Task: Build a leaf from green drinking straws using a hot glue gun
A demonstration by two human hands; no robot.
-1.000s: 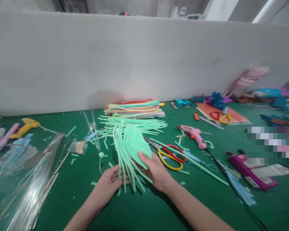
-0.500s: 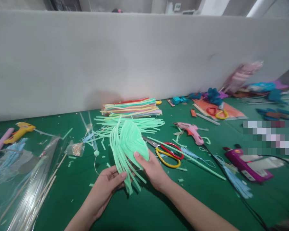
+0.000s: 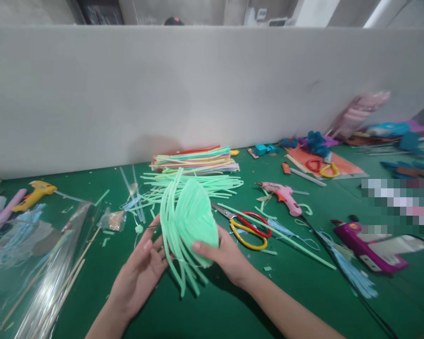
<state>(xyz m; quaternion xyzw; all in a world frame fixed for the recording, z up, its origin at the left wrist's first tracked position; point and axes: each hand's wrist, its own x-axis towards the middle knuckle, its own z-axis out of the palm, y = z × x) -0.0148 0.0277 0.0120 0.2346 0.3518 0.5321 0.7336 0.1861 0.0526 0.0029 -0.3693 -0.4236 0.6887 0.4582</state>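
A mint-green foam bundle (image 3: 191,219), made of layered sheets with many thin strips hanging down, is held above the green table (image 3: 212,306). My right hand (image 3: 223,256) grips its lower right side with the thumb on the front. At the bundle's left edge, my left hand (image 3: 143,266) has its palm open and its fingers spread against the hanging strips. Behind the bundle lie loose mint-green strips (image 3: 205,182) and a stack of coloured foam strips (image 3: 197,159).
Red and yellow scissors (image 3: 249,229) lie just right of my right hand. A pink glue gun (image 3: 284,197), a purple glue gun (image 3: 369,247) with a black cord, a yellow glue gun (image 3: 33,194) and clear wrap with wooden sticks (image 3: 45,273) surround the spot. A grey partition (image 3: 212,89) backs the table.
The bundle has been lifted and turned a little toward me. My left hand has moved from under the strips to their left side and opened its fingers.
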